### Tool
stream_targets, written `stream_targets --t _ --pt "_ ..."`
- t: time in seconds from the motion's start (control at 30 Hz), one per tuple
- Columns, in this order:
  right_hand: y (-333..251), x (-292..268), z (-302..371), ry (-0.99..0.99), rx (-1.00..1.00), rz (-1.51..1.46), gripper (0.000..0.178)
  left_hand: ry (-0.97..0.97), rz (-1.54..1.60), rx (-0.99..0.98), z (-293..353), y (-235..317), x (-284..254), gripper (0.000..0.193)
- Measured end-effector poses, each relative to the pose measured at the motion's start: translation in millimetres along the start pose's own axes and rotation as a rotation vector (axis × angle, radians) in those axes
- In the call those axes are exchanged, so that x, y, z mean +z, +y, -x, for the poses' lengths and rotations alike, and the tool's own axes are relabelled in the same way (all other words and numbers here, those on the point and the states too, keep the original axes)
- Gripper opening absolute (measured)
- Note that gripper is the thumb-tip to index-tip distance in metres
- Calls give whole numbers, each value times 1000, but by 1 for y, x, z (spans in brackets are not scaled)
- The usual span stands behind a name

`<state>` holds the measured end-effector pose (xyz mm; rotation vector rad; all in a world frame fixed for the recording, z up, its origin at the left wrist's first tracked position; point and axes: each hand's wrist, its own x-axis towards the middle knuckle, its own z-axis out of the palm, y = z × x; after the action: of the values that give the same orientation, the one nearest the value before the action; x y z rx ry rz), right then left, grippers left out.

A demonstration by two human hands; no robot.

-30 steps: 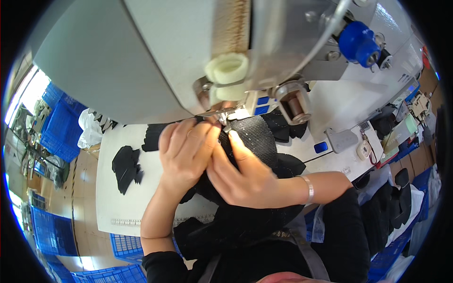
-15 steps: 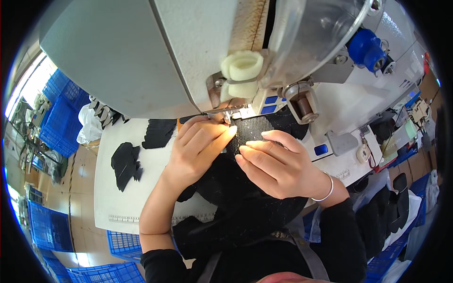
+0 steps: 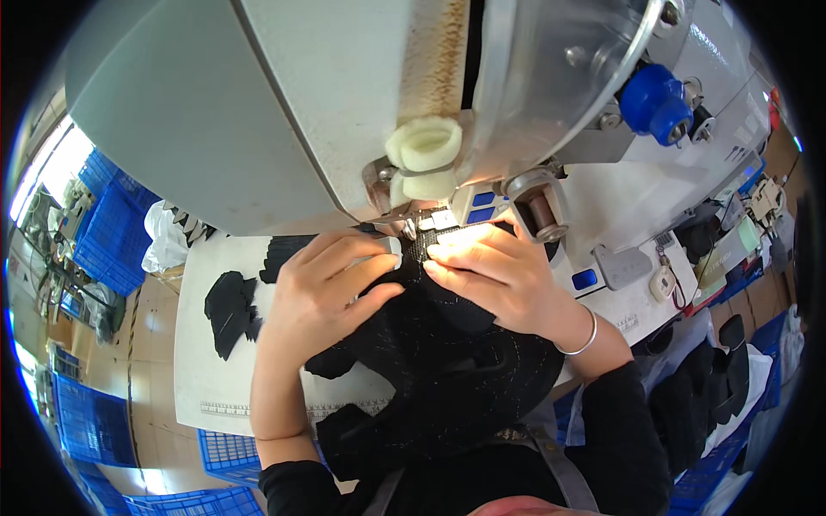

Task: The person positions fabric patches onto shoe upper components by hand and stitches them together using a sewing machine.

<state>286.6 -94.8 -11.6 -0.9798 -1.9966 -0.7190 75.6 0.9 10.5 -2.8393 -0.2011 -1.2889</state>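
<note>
Black fabric (image 3: 447, 361), with a mesh part (image 3: 419, 249), lies bunched under the needle area of a sewing machine (image 3: 344, 103) and hangs toward my lap. My right hand (image 3: 508, 279) pinches the mesh just right of the presser foot (image 3: 410, 227), thumb and fingers close together. To the left of the foot is my left hand (image 3: 331, 288), its fingers bent and its thumb lower, over the fabric. A small pale piece (image 3: 394, 251) shows at its fingertips; what it is I cannot make out. The machine's lamp lights the spot between both hands.
Cut black pieces (image 3: 228, 314) lie on the white table (image 3: 202, 378) at left. A bobbin-like spool (image 3: 542, 215) and a blue knob (image 3: 658, 103) sit on the machine. Blue crates (image 3: 112, 232) stand on the floor at left; more black pieces (image 3: 697, 378) are at right.
My left hand has drawn back left and down from the presser foot, and the pale piece now shows at its fingertips. My right hand has moved up closer to the foot, with the mesh.
</note>
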Motion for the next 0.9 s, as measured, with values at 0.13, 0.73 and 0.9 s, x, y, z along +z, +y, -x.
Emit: stream_targets --t 0.13,0.73,0.9 --pt "14 -1 6 -68 100 -156 22 -294 170 -232 11 -22 -5 26" --pt "0 -2 -1 -44 -7 156 18 -252 65 -777 80 -118 -8 49" --pt "-2 -5 0 -113 4 142 40 -638 -469 -670 166 -129 27 82"
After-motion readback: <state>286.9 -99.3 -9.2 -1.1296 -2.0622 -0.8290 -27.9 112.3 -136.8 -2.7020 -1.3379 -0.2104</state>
